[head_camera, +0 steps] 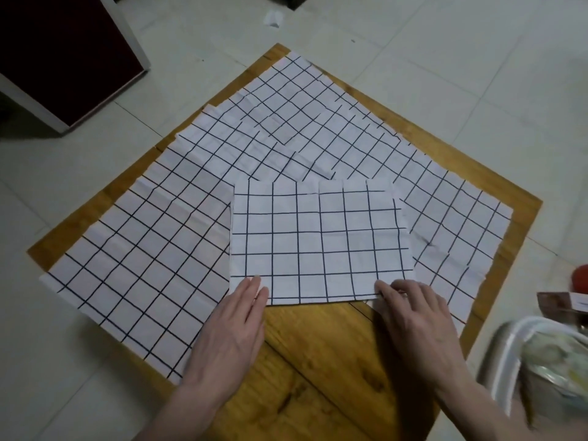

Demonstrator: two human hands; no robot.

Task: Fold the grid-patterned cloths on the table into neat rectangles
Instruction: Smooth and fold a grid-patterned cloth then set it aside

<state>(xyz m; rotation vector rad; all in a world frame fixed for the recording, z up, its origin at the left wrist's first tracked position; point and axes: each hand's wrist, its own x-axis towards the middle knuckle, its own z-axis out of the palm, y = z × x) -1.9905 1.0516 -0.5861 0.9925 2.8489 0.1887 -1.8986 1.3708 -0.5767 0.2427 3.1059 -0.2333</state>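
**Both hands at the near edge of the folded cloth**

The folded cloth (319, 240) lies as a rectangle on the wooden table (321, 351), on top of the spread grid cloths (152, 249). My left hand (230, 326) rests flat, fingers straight, on its near left corner. My right hand (416, 316) curls its fingers around the near right corner.

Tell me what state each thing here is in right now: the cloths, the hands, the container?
Folded cloth: a flat rectangle on top of the others.
Spread cloths: unfolded, overlapping on the wooden table.
Left hand: fingers straight, pressing the folded cloth's near-left corner.
Right hand: fingers bent at its near-right corner.
Container: blurred, cannot tell.
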